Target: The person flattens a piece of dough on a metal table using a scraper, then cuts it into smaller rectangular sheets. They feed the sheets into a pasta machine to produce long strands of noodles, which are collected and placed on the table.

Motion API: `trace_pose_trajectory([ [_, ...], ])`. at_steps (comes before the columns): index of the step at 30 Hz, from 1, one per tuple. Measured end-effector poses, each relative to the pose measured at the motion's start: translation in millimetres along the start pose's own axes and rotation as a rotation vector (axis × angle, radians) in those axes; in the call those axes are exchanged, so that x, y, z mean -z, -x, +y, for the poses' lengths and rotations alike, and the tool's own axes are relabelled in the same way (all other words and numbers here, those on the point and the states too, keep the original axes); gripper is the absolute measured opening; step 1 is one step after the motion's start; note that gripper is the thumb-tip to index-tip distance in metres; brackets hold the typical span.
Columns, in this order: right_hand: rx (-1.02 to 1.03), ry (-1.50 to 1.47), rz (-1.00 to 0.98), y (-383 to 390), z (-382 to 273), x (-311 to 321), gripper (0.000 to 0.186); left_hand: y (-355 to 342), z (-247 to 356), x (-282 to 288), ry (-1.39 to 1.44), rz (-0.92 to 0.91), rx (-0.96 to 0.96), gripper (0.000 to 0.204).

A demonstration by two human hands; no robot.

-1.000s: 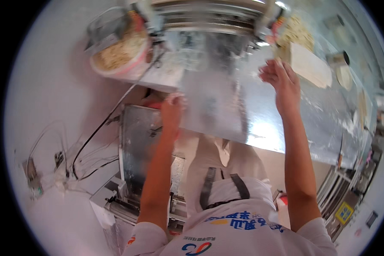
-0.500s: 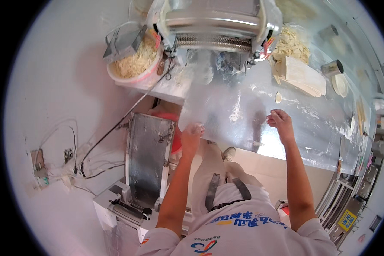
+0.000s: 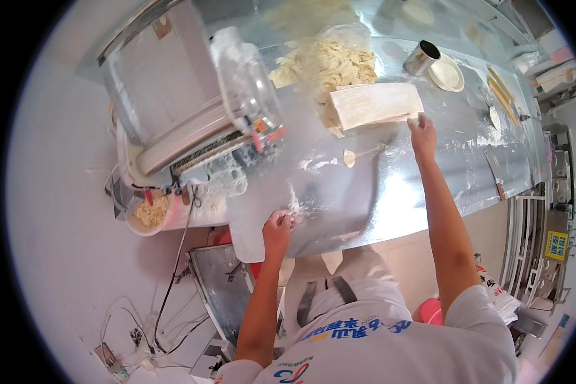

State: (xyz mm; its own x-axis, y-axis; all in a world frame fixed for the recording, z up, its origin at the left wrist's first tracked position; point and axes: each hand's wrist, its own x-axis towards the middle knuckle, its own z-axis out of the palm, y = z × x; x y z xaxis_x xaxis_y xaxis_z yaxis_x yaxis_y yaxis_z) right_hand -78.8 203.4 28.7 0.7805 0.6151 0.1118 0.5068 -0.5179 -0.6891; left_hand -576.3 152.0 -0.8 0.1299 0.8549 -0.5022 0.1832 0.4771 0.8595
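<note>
My right hand (image 3: 422, 136) reaches over the metal table to the near right corner of a folded stack of pale dough sheets (image 3: 376, 105). Its fingers look slightly apart; whether they touch the dough is hard to tell. Low above the table's near left part is my left hand (image 3: 278, 232), fingers curled together beside a smear of flour (image 3: 294, 203). Anything inside that curl is hidden. Behind the stack lies a heap of torn dough scraps (image 3: 339, 64), and a small dough piece (image 3: 349, 158) rests in front of it.
A dough rolling machine (image 3: 195, 96) stands at the left. Below it is a tub of dough shreds (image 3: 150, 211). A metal can (image 3: 421, 59) and a white bowl (image 3: 447, 73) are at the back. Rightward lie wooden sticks (image 3: 502, 93) and a knife (image 3: 495, 169).
My view has turned toward the right, so the machine now sits further left. My right hand has gone forward to the dough stack. My left hand stays low at the table's near left.
</note>
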Motion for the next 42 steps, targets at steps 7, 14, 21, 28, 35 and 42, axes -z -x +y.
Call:
trace_pose_trajectory([
  [7, -0.107, 0.159, -0.138, -106.6, 7.1, -17.5, 0.074, 47.8, 12.0, -34.1, -0.122, 0.063, 0.109, 0.019],
  [14, 0.002, 0.169, -0.185, -112.8, -7.0, 11.3, 0.051, 67.2, 56.3, -99.5, -0.253, 0.023, 0.017, 0.017],
  [21, 0.107, -0.542, -0.348, -78.4, -96.3, 77.7, 0.028, 62.7, 147.7, -138.0, -0.381, -0.015, -0.179, 0.022],
  [28, 0.553, -0.502, -0.44, 3.2, -205.6, 159.2, 0.033, 22.0, 213.5, -137.0, 0.223, -0.366, 0.03, 0.062],
  [35, 0.992, -0.264, -0.414, 90.4, -250.5, 211.5, 0.042, -3.9, 229.5, -146.2, 1.093, -0.937, 0.33, 0.073],
  [42, 0.926, -0.269, -0.516, 174.5, -245.0, 236.3, 0.038, -17.9, 236.0, -136.4, 0.619, -0.835, 0.267, 0.043],
])
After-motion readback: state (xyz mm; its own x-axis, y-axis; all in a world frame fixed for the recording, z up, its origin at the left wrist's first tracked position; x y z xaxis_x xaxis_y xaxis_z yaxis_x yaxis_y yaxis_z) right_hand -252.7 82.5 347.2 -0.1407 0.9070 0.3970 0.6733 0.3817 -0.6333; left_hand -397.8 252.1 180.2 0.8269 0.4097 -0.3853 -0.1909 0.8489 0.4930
